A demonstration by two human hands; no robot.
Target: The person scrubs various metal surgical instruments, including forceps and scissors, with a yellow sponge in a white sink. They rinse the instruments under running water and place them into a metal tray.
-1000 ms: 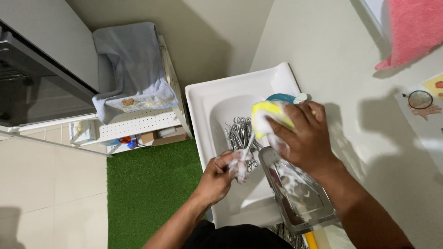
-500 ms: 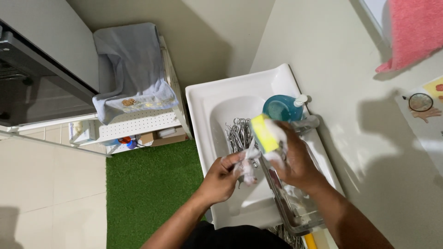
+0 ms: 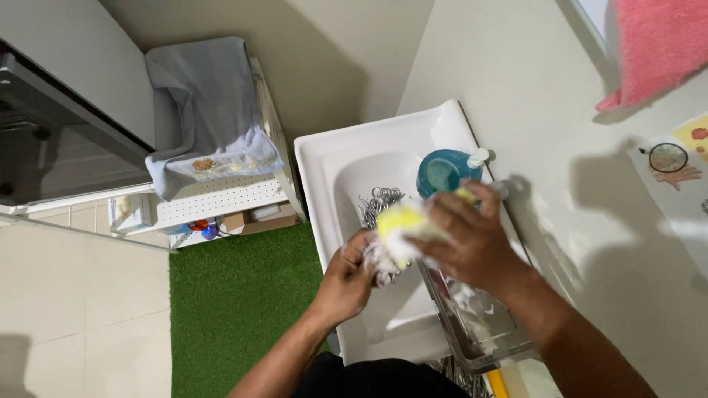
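Yellow soapy sponge [image 3: 402,221] gripped in right hand [image 3: 472,239]; left hand [image 3: 346,280] grips sudsy small item [image 3: 380,258], which may slip into white ceramic sink [image 3: 324,158].

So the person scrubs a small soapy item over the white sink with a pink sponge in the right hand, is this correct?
Not quite. The sponge in the right hand is yellow, not pink; the pink thing is a cloth hanging up on the wall. The head view shows this. The rest stands: the left hand holds a small soapy item over the white sink.
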